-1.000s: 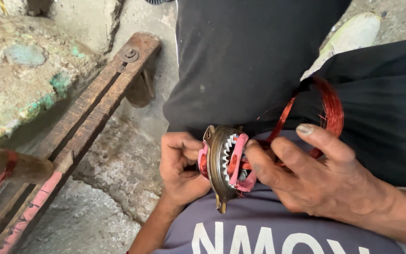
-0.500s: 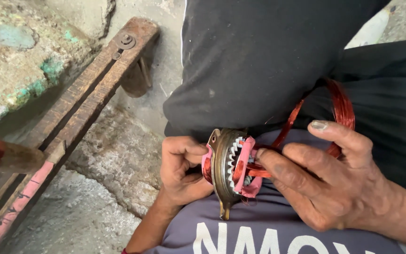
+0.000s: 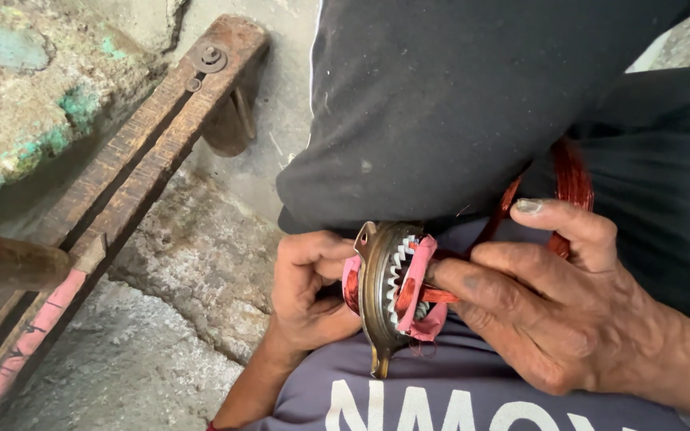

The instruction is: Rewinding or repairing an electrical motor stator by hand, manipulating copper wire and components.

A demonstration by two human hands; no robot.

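Observation:
My left hand [image 3: 307, 289] grips a round metal motor stator [image 3: 382, 297] from its left side, holding it on edge above my lap. The stator has toothed laminations and pink insulating paper [image 3: 414, 281] tucked in its slots. My right hand [image 3: 557, 303] presses its fingertips against the stator's right face, on the pink paper and a strand of red copper wire [image 3: 441, 295]. A loop of that red wire coil [image 3: 570, 183] runs up behind my right thumb, over my dark trousers.
A worn wooden frame with a bolt [image 3: 133, 172] slants across the left over a rough concrete floor [image 3: 193, 271]. A wooden handle wound with red wire [image 3: 9, 262] pokes in at the left edge. A grey printed shirt [image 3: 409, 399] fills the bottom.
The view has shifted slightly. My right-hand fingers have slid further onto the stator's face, pushing wire and pink paper in. My left hand keeps its grip.

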